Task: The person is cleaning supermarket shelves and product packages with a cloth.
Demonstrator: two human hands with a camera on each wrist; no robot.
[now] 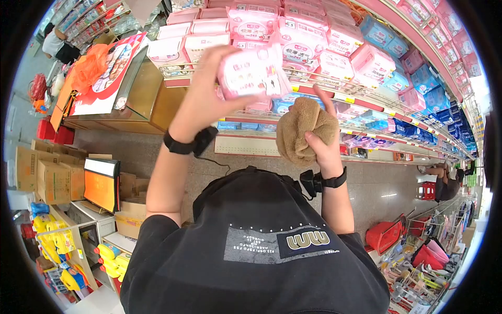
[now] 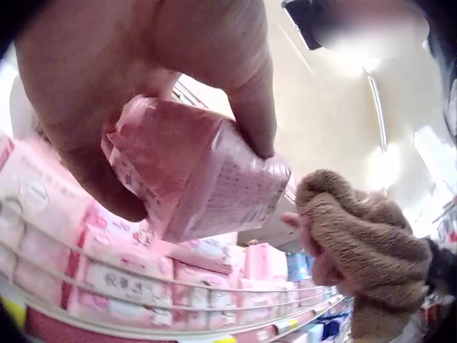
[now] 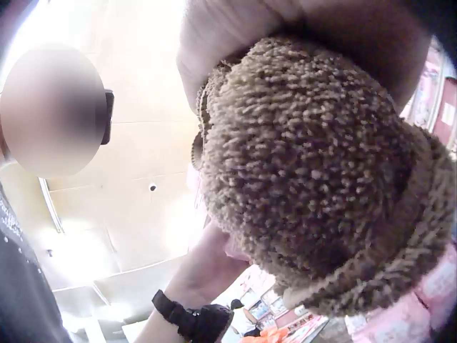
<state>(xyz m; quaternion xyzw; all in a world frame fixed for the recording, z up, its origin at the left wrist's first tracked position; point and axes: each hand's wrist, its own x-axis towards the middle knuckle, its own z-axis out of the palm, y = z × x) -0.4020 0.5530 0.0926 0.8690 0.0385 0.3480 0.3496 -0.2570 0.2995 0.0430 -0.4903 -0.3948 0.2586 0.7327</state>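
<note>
My left hand (image 1: 209, 89) grips a pink plastic-wrapped pack of sanitary pads (image 1: 250, 73), held up in front of the shelf. In the left wrist view, thumb and fingers clasp the ends of that pack (image 2: 196, 171). My right hand (image 1: 327, 149) holds a bunched brown fluffy cloth (image 1: 303, 131), the thumb pressed into its folds. Close up in the right wrist view, the cloth (image 3: 300, 157) hides most of the fingers. The two hands are apart, the pack to the left of the cloth.
Shelves with wire rails (image 1: 355, 99) carry rows of pink packs (image 1: 253, 21) and blue packs (image 1: 384, 34). A glass counter (image 1: 151, 99) stands on the left, cardboard boxes (image 1: 55, 180) below it. A red basket (image 1: 384, 235) sits on the right. Other people are farther off.
</note>
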